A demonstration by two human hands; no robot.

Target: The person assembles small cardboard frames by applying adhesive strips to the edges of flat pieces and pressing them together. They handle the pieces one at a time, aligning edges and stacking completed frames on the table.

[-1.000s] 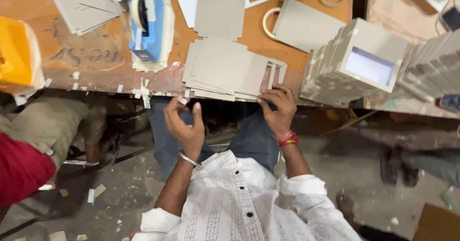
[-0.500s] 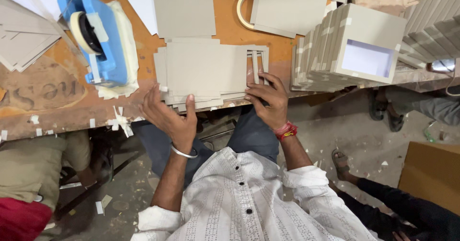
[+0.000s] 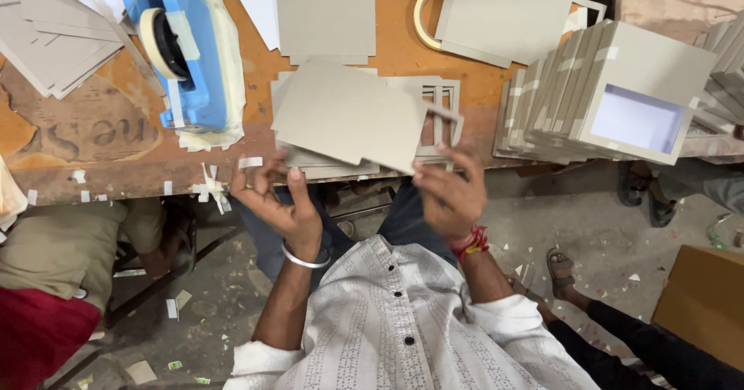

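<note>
Grey card sheet [image 3: 349, 115] lifted, tilted over card stack [image 3: 310, 158] at surface [image 3: 387, 53] edge, pinched at its corner by right hand [image 3: 449, 192]. Left hand [image 3: 279, 200] open, fingers curled, empty, just below sheet. Blue tape dispenser [image 3: 182, 49] left; boxes [image 3: 612, 92] right.

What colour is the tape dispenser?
Blue; the tape dispenser shows best in the head view.

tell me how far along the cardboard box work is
Done: a row of taped grey boxes stands at the table's right. In hand: the right hand lifts a grey board sheet off the stack; the left hand has a tape strip. Left: that stack and more flat sheets beyond the tape dispenser.
</note>
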